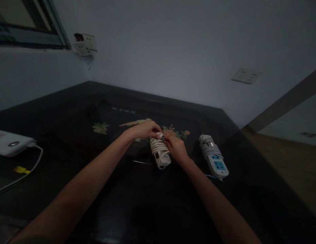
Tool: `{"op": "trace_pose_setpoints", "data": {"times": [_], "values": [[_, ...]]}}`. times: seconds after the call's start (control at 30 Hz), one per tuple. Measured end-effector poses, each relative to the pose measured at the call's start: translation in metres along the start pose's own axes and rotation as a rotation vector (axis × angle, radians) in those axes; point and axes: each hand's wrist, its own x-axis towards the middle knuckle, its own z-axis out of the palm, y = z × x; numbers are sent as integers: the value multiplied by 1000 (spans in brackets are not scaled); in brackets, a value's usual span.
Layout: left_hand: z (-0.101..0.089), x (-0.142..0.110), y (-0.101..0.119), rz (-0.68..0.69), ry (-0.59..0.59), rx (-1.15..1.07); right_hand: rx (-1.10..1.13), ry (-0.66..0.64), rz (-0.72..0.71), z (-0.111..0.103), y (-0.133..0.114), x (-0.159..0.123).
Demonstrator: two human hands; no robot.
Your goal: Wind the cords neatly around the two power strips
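A white power strip (160,150) with its cord wound around it lies on the dark glossy table (117,203) in front of me. At its far end my left hand (147,129) curls in from the left, fingers closed on the cord end or plug there. My right hand (175,145) pinches the same end from the right side. Exactly what lies between the fingertips is small and partly hidden. Off to the right rests a second power strip (216,159), white with blue sockets, a grey cord coiled about its far half.
A white box-shaped device (11,143) with a cable (39,159) and a yellow tag (21,169) sits at the table's left. Wall sockets (245,75) are on the wall behind, with more sockets (86,44) at the back left corner near a window (28,23).
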Motion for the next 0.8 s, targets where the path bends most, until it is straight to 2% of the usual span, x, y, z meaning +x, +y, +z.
{"op": "trace_pose_setpoints", "data": {"times": [0.17,0.5,0.67,0.8], "values": [[-3,-3,5,-16,-8,6,26,-15,16,-3,1,0],[-9,-5,-11,44,-78,-194,211,-106,-12,-19,-3,9],[-10,-7,-6,44,-100,-210,316,-156,31,-31,-7,12],[-12,-9,0,36,-101,-186,347,-175,82,-30,-17,11]]}}
